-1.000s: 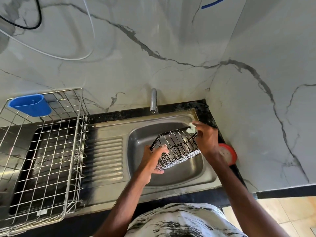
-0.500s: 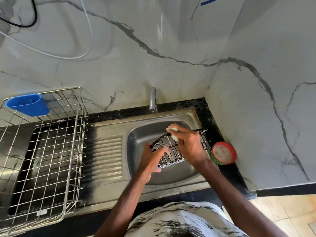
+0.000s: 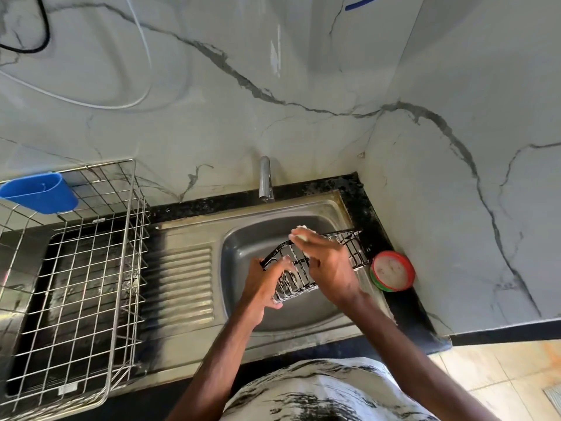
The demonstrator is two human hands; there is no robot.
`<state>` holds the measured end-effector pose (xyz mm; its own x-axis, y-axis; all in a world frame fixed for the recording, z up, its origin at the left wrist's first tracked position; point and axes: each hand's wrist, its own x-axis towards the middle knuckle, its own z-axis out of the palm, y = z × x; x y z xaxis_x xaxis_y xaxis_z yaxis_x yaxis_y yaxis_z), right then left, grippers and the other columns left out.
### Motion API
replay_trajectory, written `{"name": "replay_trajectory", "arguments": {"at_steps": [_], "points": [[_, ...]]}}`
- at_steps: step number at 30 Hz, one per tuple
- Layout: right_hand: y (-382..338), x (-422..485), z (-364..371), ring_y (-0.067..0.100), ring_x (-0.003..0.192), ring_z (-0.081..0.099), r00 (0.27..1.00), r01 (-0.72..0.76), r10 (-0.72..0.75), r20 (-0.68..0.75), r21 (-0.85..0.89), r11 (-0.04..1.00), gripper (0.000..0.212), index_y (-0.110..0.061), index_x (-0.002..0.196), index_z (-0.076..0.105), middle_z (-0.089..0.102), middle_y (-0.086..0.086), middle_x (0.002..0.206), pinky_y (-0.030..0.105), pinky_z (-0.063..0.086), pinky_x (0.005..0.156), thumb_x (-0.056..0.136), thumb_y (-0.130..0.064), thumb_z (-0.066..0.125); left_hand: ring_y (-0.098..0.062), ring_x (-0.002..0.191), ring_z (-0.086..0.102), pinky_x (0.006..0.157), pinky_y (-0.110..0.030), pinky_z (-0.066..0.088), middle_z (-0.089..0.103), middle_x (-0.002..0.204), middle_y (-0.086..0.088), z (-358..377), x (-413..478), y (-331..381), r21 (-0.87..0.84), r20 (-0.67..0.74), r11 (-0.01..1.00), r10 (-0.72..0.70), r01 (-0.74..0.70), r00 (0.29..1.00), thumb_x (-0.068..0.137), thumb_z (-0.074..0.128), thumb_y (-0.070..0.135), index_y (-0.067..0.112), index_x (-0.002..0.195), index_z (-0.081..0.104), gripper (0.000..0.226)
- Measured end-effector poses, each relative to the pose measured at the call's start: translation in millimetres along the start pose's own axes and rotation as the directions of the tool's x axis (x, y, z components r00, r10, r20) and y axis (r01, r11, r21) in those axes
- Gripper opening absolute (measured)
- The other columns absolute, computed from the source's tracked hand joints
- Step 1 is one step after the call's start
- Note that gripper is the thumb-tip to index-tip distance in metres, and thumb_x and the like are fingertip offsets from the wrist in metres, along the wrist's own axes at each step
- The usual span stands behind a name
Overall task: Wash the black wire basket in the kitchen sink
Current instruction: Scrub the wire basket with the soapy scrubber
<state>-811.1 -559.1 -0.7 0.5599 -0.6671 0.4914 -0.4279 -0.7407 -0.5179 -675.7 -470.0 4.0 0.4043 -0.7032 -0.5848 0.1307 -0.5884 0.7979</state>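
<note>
Head view: black wire basket is held tilted over the grey steel sink bowl, with foam on its wires.
Doing it well: I judge that short strokes along each wire, with the left hand turning the basket, should reach every joint.
Hold: my left hand comes in from the near side, fingers curled round the basket's near left end.
Scrub: my right hand arches over the top rim, fingers pinching a white foamy scrub pad at the far edge.
</note>
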Motion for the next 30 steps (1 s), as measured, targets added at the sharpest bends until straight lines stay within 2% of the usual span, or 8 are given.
{"name": "replay_trajectory", "arguments": {"at_steps": [3, 7, 12, 14, 18, 22, 26, 30], "points": [[14, 0, -3, 0.016, 0.105, 0.071, 0.999, -0.048, 0.048, 0.0, 0.022, 0.999, 0.048, 0.0, 0.117, 0.072, 0.07, 0.016, 0.123, 0.006, 0.051, 0.088, 0.084, 0.017, 0.041, -0.023, 0.122, 0.045, 0.084, -0.06, 0.063, 0.048, 0.132, 0.004, -3, -3, 1, -0.004, 0.033, 1.0, -0.001, 0.002, 0.999, 0.103, 0.061, 0.041, 0.013, 0.092, 0.069, 0.032], [76, 5, -20, 0.016, 0.092, 0.074, 0.953, -0.299, 0.296, -0.062, -0.041, 0.953, 0.055, -0.003, 0.106, 0.077, 0.075, 0.013, 0.113, 0.0, 0.047, 0.083, 0.07, 0.029, 0.052, -0.024, 0.122, 0.044, 0.078, -0.062, 0.064, 0.047, 0.131, 0.001, -9, -2, -1, -0.07, 0.032, 0.997, -0.033, 0.035, 0.999, 0.102, 0.06, 0.039, 0.004, 0.101, 0.066, 0.035], [101, 8, -33, 0.036, 0.089, 0.076, 0.893, -0.44, 0.425, -0.148, -0.085, 0.894, 0.034, 0.006, 0.095, 0.078, 0.075, 0.022, 0.099, 0.033, 0.055, 0.09, 0.075, 0.023, 0.056, -0.022, 0.12, 0.047, 0.077, -0.061, 0.064, 0.051, 0.129, 0.001, -7, -1, -1, -0.053, 0.03, 0.998, -0.011, 0.013, 0.999, 0.103, 0.059, 0.038, 0.003, 0.104, 0.068, 0.036], [85, 6, -29, 0.033, 0.094, 0.075, 0.913, -0.4, 0.386, -0.132, -0.1, 0.911, 0.046, 0.004, 0.101, 0.077, 0.074, 0.021, 0.108, 0.034, 0.058, 0.088, 0.073, 0.027, 0.049, -0.023, 0.122, 0.044, 0.077, -0.06, 0.064, 0.048, 0.127, 0.002, -6, -1, 1, -0.063, 0.029, 0.998, -0.013, 0.014, 0.999, 0.105, 0.057, 0.038, 0.006, 0.101, 0.067, 0.034], [29, -6, -15, 0.022, 0.101, 0.074, 0.982, -0.188, 0.19, 0.015, -0.087, 0.978, 0.061, -0.003, 0.109, 0.076, 0.07, 0.015, 0.123, 0.014, 0.058, 0.074, 0.068, 0.028, 0.043, -0.025, 0.123, 0.043, 0.08, -0.061, 0.063, 0.042, 0.132, 0.004, -5, 0, 5, -0.088, 0.02, 0.996, -0.029, 0.03, 0.999, 0.106, 0.054, 0.041, 0.011, 0.098, 0.066, 0.034], [-22, -9, -8, 0.022, 0.101, 0.075, 0.998, -0.025, 0.024, 0.064, 0.006, 1.0, 0.056, -0.003, 0.114, 0.074, 0.07, 0.012, 0.124, 0.028, 0.063, 0.066, 0.077, 0.026, 0.043, -0.026, 0.126, 0.045, 0.081, -0.06, 0.063, 0.041, 0.138, 0.005, -5, 3, 5, -0.147, 0.016, 0.987, -0.07, 0.072, 0.997, 0.106, 0.052, 0.048, 0.018, 0.103, 0.067, 0.034], [-39, -9, -7, 0.022, 0.109, 0.071, 0.984, 0.095, -0.106, 0.143, 0.077, 0.992, 0.053, -0.002, 0.116, 0.073, 0.068, 0.011, 0.128, 0.032, 0.063, 0.077, 0.078, 0.028, 0.049, -0.033, 0.127, 0.058, 0.08, -0.058, 0.064, 0.05, 0.143, 0.001, -8, 0, 5, -0.2, 0.041, 0.975, -0.091, 0.098, 0.995, 0.103, 0.051, 0.059, 0.031, 0.124, 0.065, 0.037], [-9, 1, -17, 0.023, 0.091, 0.076, 0.994, 0.048, -0.05, 0.098, 0.024, 0.999, 0.049, 0.001, 0.108, 0.074, 0.072, 0.013, 0.117, 0.028, 0.062, 0.058, 0.082, 0.019, 0.037, -0.039, 0.134, 0.049, 0.076, -0.055, 0.065, 0.041, 0.146, 0.002, -10, 1, 6, -0.171, 0.043, 0.982, -0.076, 0.083, 0.996, 0.103, 0.056, 0.049, 0.02, 0.101, 0.068, 0.031]]}}
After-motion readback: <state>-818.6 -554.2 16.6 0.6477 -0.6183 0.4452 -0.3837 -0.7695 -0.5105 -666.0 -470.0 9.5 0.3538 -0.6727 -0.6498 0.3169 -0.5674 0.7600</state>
